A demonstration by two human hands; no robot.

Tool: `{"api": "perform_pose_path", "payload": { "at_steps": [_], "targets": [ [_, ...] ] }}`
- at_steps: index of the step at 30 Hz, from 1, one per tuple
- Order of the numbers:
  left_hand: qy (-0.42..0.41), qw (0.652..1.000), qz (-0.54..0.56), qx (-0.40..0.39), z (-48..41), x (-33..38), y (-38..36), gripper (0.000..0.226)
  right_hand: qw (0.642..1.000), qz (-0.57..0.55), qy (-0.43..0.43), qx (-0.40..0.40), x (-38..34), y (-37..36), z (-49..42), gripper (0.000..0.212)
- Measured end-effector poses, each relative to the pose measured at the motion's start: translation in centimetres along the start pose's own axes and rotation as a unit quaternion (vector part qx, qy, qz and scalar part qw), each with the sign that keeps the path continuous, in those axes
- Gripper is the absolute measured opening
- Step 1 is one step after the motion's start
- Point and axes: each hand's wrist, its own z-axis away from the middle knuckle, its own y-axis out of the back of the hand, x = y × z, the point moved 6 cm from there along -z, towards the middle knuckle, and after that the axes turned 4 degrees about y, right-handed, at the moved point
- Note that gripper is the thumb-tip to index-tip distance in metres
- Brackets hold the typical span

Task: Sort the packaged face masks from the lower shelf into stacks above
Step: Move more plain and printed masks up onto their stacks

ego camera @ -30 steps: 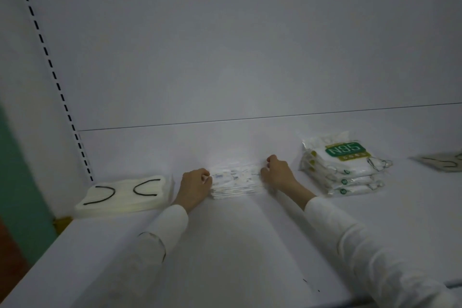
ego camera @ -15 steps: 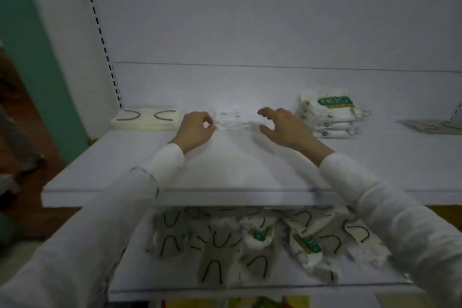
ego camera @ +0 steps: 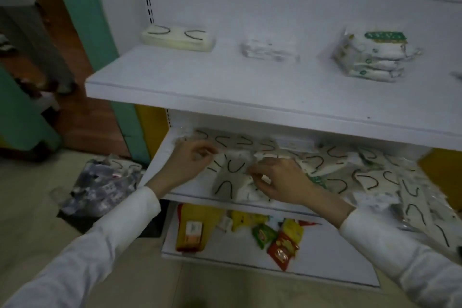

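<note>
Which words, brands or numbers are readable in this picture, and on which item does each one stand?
No text can be read in this picture.
Green label on top of the right stack: white print, too blurred to read.
Middle stack: small dark print, too blurred.
Yellow packet on the bottom shelf: white label, too blurred.
Red packet: logo too blurred.

In the middle of the frame, the left grip (ego camera: 192, 160) and right grip (ego camera: 277, 179) rest with curled fingers on the loose pile of packaged face masks (ego camera: 350, 172) on the lower shelf (ego camera: 160, 160); blur hides whether either pinches a packet. Across the top, the upper shelf (ego camera: 200, 87) carries three stacks well apart: a black-looped stack (ego camera: 177, 37) at left, a white stack (ego camera: 270, 50) centre, and a green-labelled stack (ego camera: 370, 57) at right.
</note>
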Motion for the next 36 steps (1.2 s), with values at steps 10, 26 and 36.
{"api": "perform_pose_path", "payload": {
  "at_steps": [10,26,36],
  "targets": [
    [0.252,0.968,0.007,0.009,2.3,-21.8,-3.5,0.017,0.807,-0.147,-0.555,-0.137,12.2,-22.7,5.9,0.023],
    [0.248,0.966,0.004,-0.067,-2.1,-25.7,-5.6,0.03,0.681,-0.055,-0.725,-0.088,14.3,-29.8,1.4,0.089],
    [0.275,0.958,-0.002,-0.088,-1.5,-26.6,-6.0,0.029,0.711,-0.137,-0.687,0.056,14.5,-28.8,0.3,0.019]
  ]
}}
